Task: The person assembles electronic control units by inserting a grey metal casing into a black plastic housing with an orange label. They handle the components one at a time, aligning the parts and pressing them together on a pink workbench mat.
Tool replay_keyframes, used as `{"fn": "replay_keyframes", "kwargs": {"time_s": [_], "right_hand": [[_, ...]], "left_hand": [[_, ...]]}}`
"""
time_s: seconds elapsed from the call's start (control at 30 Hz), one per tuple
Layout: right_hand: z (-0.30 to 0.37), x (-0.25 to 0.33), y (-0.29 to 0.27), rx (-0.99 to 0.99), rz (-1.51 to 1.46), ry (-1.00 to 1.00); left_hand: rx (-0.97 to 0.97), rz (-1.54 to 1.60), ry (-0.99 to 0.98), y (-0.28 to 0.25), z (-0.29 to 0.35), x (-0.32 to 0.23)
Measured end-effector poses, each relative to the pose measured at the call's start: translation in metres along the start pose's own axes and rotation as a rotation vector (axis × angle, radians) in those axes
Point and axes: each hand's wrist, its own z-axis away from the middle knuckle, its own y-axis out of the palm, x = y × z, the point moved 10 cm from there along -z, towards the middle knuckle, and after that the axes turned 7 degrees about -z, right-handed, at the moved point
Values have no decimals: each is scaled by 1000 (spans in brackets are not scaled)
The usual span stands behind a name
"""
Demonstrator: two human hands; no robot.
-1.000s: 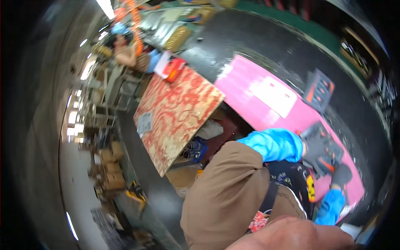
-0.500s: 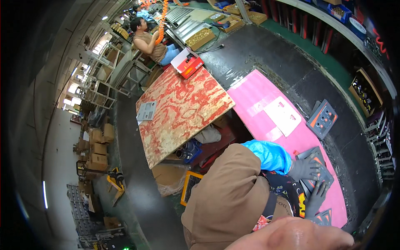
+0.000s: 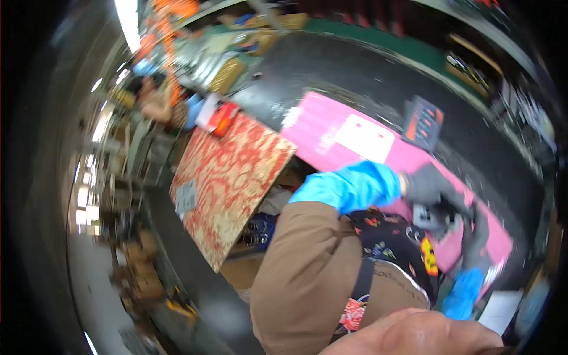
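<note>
A grey moulded part with openings in its face is between my hands, close to the dark patterned apron. My left hand, in a dark grey glove with a blue sleeve cover, curls over its far side. My right hand, gloved the same way, closes at its right edge, with fingertips near the left hand's. Motion blur and the gloves hide part of the piece. Beyond the hands, a dark grey panel with orange edges and round marks lies at the far edge of the pink work surface.
A white sheet lies on the pink surface. On the left stands a red-mottled board table with a red-and-white box and a grey printed sheet. A person sits beyond it. Shelving lines the far right.
The view has swung and blurred. My hands have gone from resting on dark orange-edged panels to holding a grey part with openings. My left forearm is stretched out further.
</note>
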Motion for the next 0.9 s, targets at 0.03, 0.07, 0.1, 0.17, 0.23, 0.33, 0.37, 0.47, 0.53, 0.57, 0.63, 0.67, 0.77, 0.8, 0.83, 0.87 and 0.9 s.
{"fn": "replay_keyframes", "kwargs": {"time_s": [0.03,0.07,0.1,0.17,0.23,0.33,0.37,0.47,0.53,0.57,0.63,0.67,0.77,0.8,0.83,0.87,0.9], "right_hand": [[-12,-12,-9,-56,-200,184],[-14,-36,-6,-38,-430,454],[-21,-40,-13,-106,-503,445],[-32,-59,-9,-89,-439,345],[-10,-128,27,-13,-661,673],[7,-160,52,-38,-714,781],[9,-161,44,-105,-594,691],[28,-151,6,-296,-285,596],[68,-152,-43,-561,-162,600],[92,-151,-66,-690,-91,597],[157,-159,-100,-753,100,685],[196,-166,-109,-758,207,730],[229,-146,-97,-548,451,909],[228,-135,-83,-437,520,962],[224,-129,-66,-313,573,990],[229,-124,-58,-282,612,1006],[225,-122,-45,-246,639,994]], "left_hand": [[-24,47,-15,-7,-5,10],[65,258,-123,-11,-12,21],[212,442,-300,-7,-18,36],[250,533,-293,20,-30,72],[250,405,-295,39,-40,87],[312,450,-333,79,-42,110],[329,441,-344,87,-44,114],[360,377,-363,99,-40,118],[374,287,-334,104,-38,117],[373,224,-312,104,-37,119],[369,43,-233,100,-40,111],[362,-2,-210,98,-45,101],[346,-22,-221,93,-48,88],[328,-7,-224,89,-49,81],[294,-2,-250,82,-47,82],[253,-26,-257,87,-43,95],[220,-41,-207,87,-43,94]]}}
